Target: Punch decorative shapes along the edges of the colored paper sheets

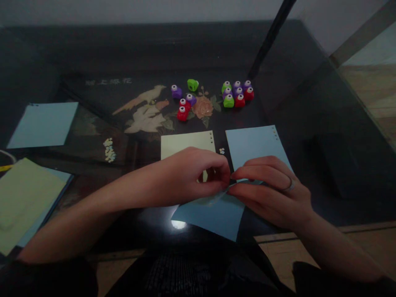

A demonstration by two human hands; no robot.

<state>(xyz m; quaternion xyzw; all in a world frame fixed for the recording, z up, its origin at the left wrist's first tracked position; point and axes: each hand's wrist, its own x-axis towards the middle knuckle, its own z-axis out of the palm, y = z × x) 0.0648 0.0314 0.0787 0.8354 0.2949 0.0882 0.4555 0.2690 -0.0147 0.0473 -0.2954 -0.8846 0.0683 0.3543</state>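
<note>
My left hand (204,175) and my right hand (272,192) meet above the front of the table, fingertips pinched and almost touching. Between them is a thin, clear plastic piece (218,198), possibly a small bag; the fingers cover much of it. Just below lies a blue paper sheet (213,218) set at an angle. A pale yellow sheet (185,142) with punched holes in its corner is partly under my left hand. Another blue sheet (253,142), also with corner holes, is partly behind my right hand. Tiny paper cutouts (222,151) lie between these two sheets.
Small craft punches in purple, green and red stand in a loose group (182,113) and a tighter group (238,99) at the back. A pile of cutouts (109,150) lies left. Further left are a blue sheet (43,126) and a yellow-topped paper stack (27,202). A dark pole (272,37) rises behind.
</note>
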